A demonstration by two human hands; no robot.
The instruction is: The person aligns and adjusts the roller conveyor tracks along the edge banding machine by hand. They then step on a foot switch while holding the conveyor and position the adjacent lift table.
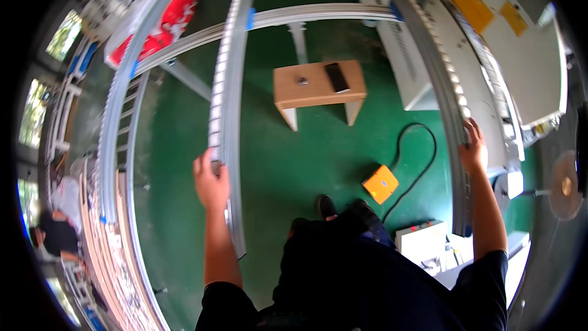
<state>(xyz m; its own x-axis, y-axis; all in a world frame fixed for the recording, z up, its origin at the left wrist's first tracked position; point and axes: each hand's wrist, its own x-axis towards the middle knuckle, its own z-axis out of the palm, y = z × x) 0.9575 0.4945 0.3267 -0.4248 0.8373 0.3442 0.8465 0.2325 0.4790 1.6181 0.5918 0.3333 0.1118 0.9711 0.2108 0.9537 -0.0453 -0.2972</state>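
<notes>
Two long grey rails run away from me, one on each side. My left hand [211,181] is closed round the edge of the left rail [229,104], which carries a row of pale rollers. On the right, my right hand [473,147] grips the inner rail [450,104], with its fingers bent over the roller row. A metal crossbar [318,12] joins the rails farther off, with blue pieces at the joints. The undersides of both hands are hidden.
Between the rails stands a small wooden stool [315,95] with a dark phone-like object [337,78] on it. An orange box [380,184] and a black cable [429,168] lie on the green floor. A person [58,233] is at the far left.
</notes>
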